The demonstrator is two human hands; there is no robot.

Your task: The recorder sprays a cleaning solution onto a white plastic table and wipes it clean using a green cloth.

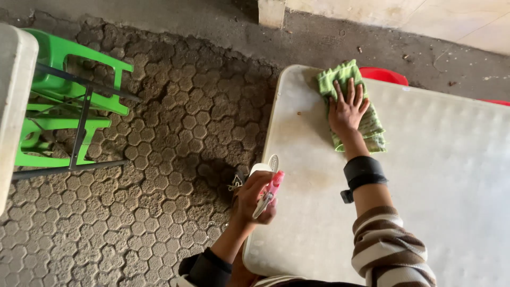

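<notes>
I log: right hand [348, 109] splayed flat, pressing green cloth [366, 125] at table's [435, 175] twelve o'clock; left hand [255, 197] grasping white-pink spray bottle [268, 188] at seven.

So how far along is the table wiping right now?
Done: nothing looks plainly finished; the table shows smudges near its left edge. In hand: the right hand presses a green cloth flat at the far corner, and the left hand holds a spray bottle off the near edge. Left: apparently most of the top.
</notes>
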